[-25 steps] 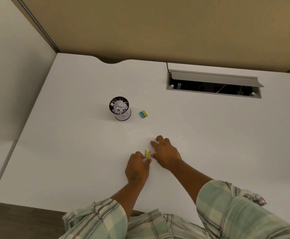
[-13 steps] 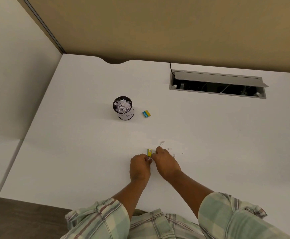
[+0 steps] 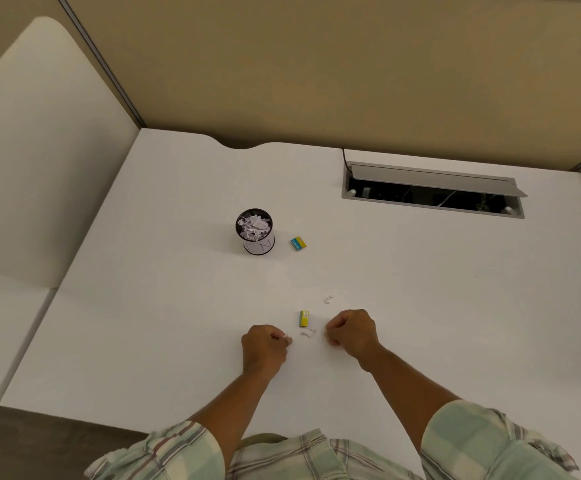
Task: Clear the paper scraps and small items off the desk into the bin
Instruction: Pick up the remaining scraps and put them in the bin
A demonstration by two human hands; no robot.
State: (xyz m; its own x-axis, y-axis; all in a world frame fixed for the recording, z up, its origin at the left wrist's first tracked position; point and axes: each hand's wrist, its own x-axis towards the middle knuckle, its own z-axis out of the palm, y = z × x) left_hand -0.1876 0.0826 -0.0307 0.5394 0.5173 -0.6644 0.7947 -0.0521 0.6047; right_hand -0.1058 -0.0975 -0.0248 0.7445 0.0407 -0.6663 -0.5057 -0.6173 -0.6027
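A small round dark bin (image 3: 255, 231), filled with white paper scraps, stands mid-desk. Right of it lies a small blue-and-yellow box (image 3: 298, 243). Nearer me a small yellow box (image 3: 304, 318) stands on the white desk (image 3: 455, 289). A few white paper scraps (image 3: 308, 333) lie just below it, and another scrap (image 3: 328, 299) lies above right. My left hand (image 3: 263, 346) is curled left of the scraps with white paper showing at its fingertips. My right hand (image 3: 351, 332) is fisted right of them; I cannot see what it holds.
An open grey cable hatch (image 3: 432, 190) is sunk into the desk at the back right. Tan partition walls stand behind the desk. A lower white surface (image 3: 8, 306) adjoins the desk on the left.
My hands have drawn apart from the yellow box, left going left and right going right, both curling closed. Scraps between them are now uncovered. The view has tilted up.
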